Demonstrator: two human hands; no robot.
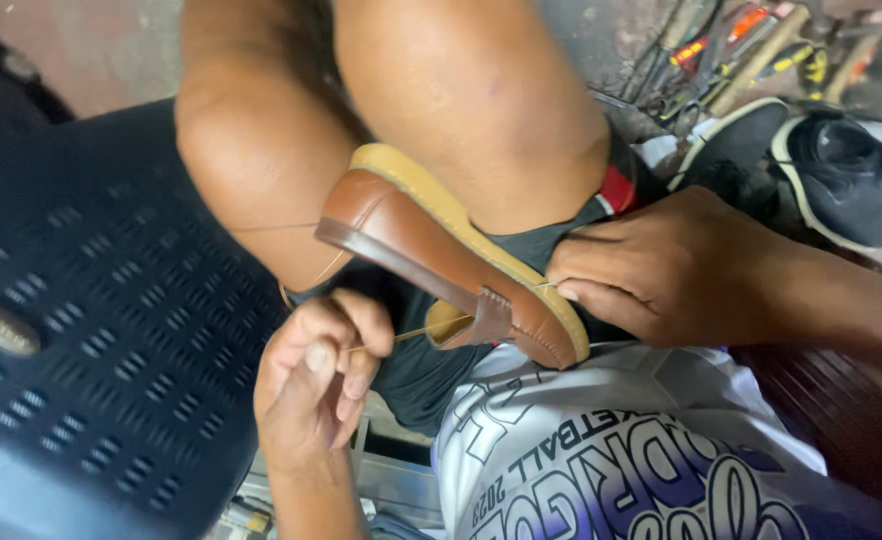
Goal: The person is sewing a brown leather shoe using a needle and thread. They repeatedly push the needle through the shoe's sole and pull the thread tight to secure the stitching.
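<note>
A brown leather loafer (416, 240) with a tan sole (461, 215) is wedged between my two bare knees, heel toward my body. My left hand (316, 385) is below the shoe and pinches a thin pale thread (416, 331) between thumb and fingers. The thread runs taut up to the shoe's inner side. My right hand (676, 270) comes in from the right. Its fingertips press and grip the sole edge near the heel, where a short bit of thread shows.
A dark blue slotted plastic chair seat (91, 320) fills the left side. At the top right lie black sneakers with pale soles (841, 175) and a heap of hand tools (731, 45). My white printed shirt (611, 450) is at the bottom.
</note>
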